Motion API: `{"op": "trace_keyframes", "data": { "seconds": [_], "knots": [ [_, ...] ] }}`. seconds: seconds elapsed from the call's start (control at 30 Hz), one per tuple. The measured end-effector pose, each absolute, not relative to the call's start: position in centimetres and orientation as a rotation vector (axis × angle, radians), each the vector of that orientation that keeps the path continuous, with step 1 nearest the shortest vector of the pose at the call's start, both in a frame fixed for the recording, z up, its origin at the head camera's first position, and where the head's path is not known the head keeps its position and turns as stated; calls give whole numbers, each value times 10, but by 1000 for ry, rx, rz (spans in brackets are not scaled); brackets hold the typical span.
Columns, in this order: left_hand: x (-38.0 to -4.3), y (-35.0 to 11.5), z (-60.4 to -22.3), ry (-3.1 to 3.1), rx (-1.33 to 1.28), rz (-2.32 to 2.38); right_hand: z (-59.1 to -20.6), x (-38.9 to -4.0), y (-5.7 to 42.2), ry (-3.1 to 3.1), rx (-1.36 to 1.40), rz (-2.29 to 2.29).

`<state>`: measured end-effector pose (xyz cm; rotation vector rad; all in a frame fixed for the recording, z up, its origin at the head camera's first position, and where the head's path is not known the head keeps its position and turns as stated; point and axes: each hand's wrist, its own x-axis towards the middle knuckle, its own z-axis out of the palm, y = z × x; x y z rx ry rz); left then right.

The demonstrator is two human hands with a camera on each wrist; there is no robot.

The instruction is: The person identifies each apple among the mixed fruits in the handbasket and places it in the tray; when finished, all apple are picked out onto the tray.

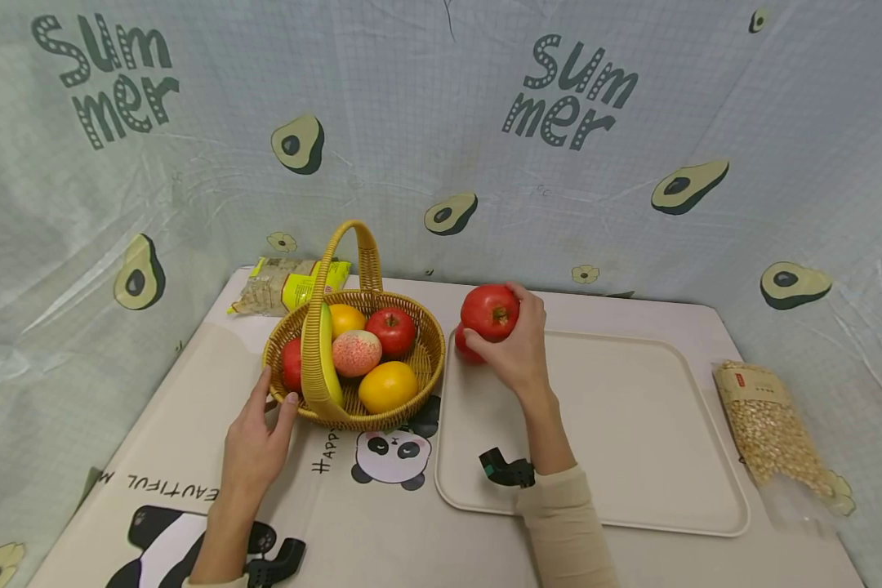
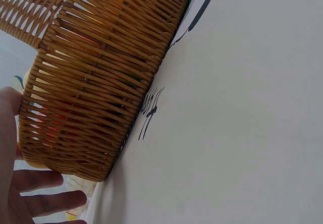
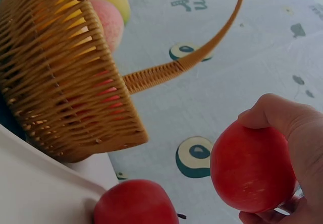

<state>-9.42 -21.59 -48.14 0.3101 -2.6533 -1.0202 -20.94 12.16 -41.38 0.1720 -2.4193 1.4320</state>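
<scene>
My right hand [image 1: 518, 347] grips a red pomegranate [image 1: 490, 313], its crown showing, above the far left corner of a pale tray [image 1: 595, 433]. Under it, a red apple [image 1: 468, 346] sits on the tray, partly hidden by the hand and the pomegranate. On the left, my left hand [image 1: 253, 445] rests against the near left side of a wicker basket [image 1: 429, 380], fingers spread, thumb at the rim. Inside the basket are a banana [image 1: 329, 359], a peach [image 1: 356, 353], an orange [image 1: 345, 322], a yellow fruit [image 1: 388, 388], a red apple [image 1: 392, 331] and a partly covered red fruit [image 1: 291, 365].
The basket's tall handle [image 1: 367, 253] arches over the fruit. Behind the basket lies a yellow-labelled bag [image 1: 279, 286]. Right of the tray is a clear bag of pale grains [image 1: 772, 433]. A patterned curtain [image 1: 412, 122] hangs round the table's back and sides.
</scene>
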Motion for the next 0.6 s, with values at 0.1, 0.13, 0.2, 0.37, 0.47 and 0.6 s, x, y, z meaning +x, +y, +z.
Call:
{"op": "trace_keyframes", "data": {
  "seconds": [0.1,0.13,0.2,0.37,0.47,0.6],
  "knots": [
    [-94,-216,-482,-2649,310,-1021,-414,-210,126,-2405,149,1440],
    [-94,-216,-482,-2648,311,-1021,-413,-210,128,-2401,141,1443],
    [-94,-216,-482,-2649,312,-1020,-413,-211,131,-2397,123,1447],
    [-94,-216,-481,-2652,317,-1019,-413,-213,140,-2411,58,1440],
    [-94,-215,-481,-2658,325,-1019,-414,-214,146,-2427,10,1440],
    [-94,-215,-481,-2663,331,-1019,-415,-216,156,-2460,-56,1442]
  ]
}}
